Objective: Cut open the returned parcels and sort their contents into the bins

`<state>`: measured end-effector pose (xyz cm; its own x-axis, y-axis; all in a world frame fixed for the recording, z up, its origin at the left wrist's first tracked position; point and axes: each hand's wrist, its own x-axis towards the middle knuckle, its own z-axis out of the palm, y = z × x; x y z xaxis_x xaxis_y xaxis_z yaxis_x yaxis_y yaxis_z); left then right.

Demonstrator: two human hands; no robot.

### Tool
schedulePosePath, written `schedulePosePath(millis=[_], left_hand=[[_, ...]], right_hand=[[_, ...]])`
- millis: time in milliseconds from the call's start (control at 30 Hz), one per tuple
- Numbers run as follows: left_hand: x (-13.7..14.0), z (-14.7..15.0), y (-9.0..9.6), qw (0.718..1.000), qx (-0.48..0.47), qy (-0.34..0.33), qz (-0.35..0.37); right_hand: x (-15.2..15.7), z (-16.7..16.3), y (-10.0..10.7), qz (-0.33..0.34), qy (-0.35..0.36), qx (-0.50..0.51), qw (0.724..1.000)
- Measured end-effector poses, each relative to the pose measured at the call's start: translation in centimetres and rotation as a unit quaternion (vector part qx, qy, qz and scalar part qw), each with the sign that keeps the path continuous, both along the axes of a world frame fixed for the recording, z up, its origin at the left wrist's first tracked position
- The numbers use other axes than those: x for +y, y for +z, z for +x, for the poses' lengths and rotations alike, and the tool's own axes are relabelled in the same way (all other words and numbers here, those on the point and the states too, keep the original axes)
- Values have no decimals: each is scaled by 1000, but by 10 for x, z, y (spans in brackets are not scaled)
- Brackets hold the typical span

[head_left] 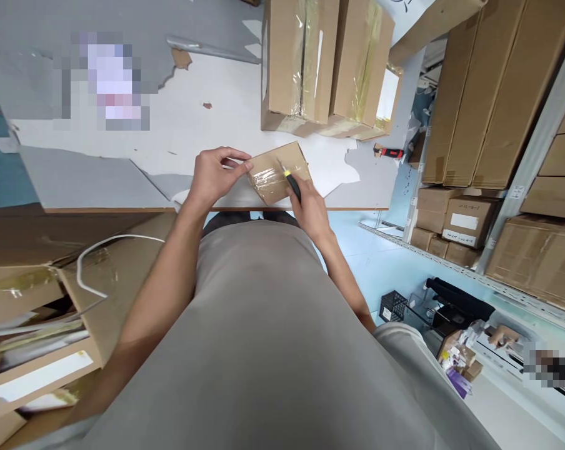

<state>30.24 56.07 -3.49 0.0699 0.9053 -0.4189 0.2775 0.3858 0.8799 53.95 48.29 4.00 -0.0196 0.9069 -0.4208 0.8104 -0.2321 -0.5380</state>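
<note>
Small taped box by the front edge of the tabletop, between my two hands.
Right hand grips the knife, its long axis slanting forward-left, tip over the box; can't tell if it touches. Left hand pinches the box's left corner. I have open room leftward; beyond, two large cartons block far-right, with a red-black tool farther right.

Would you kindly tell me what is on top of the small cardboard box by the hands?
Shiny tape lies on the small cardboard box, and the right hand holds a knife over it. What the hand and knife cover cannot be seen.
</note>
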Motion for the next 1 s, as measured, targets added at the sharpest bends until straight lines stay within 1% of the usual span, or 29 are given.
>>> schedulePosePath(millis=[100, 267, 400, 533, 800, 1000], left_hand=[[0, -2, -3, 1000, -7, -8, -2], [0, -2, -14, 1000, -20, -7, 4], [4, 1, -20, 999, -34, -27, 19], [9, 5, -22, 998, -45, -45, 23], [12, 1, -20, 999, -18, -31, 17], [10, 1, -21, 999, -15, -26, 14]], right_hand=[[-11, -18, 9, -39, 12, 39, 998], [-19, -32, 7, -77, 11, 33, 996], [-16, -36, 6, -81, 8, 21, 996], [-13, -40, 8, -75, -3, 12, 997], [-13, -42, 6, -85, -3, 3, 996], [-11, -55, 9, -100, -7, -20, 995]])
